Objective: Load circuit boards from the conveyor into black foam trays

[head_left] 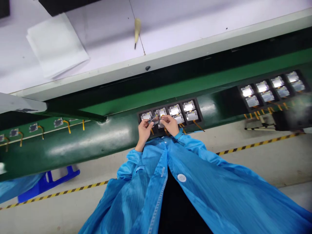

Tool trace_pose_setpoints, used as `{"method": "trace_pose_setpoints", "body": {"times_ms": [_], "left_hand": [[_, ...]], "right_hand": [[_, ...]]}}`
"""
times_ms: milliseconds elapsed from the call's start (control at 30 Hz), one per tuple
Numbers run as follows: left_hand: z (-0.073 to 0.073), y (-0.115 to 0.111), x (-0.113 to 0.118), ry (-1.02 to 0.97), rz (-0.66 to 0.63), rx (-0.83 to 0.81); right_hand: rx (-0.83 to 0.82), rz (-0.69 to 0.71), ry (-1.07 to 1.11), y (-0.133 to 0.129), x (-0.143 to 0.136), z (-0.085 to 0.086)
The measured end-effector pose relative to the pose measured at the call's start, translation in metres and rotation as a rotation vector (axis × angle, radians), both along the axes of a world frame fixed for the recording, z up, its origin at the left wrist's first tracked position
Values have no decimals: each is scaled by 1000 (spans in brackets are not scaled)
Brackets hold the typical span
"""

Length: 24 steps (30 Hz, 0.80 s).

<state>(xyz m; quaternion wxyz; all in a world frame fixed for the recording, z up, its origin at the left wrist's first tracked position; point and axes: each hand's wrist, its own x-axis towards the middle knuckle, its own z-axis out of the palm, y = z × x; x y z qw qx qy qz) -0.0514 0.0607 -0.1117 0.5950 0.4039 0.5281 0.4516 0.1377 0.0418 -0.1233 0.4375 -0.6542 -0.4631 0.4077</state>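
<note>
My left hand (144, 130) and my right hand (171, 124) meet over the near side of a black tray (200, 114). Between their pinched fingertips is a small dark circuit board (154, 121), which both hands hold. In the tray's compartments lie several boards with silvery metal plates, among them a plated board (188, 106) at the upper right. Orange ribbon cables (198, 125) hang over the tray's near edge. The compartment directly under my fingers is partly hidden.
Another black tray (264, 96) of boards lies to the right on the green bench (117, 138). Separate boards (33, 127) with orange cables lie at left. A raised white shelf (195, 19) holds folded white sheets (57, 45) and a pale-handled tool (137, 29). A blue stool (48, 185) stands below left.
</note>
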Motion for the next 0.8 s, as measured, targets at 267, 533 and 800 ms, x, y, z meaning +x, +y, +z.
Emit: {"method": "trace_pose_setpoints", "body": {"times_ms": [267, 533, 800], "left_hand": [[1, -9, 12, 0, -54, 35], [-2, -17, 3, 49, -98, 54], [-7, -24, -3, 46, -181, 56]], "right_hand": [[-3, -72, -5, -8, 8, -3], [-84, 40, 182, -7, 15, -4], [-157, 28, 357, -7, 4, -5]]}}
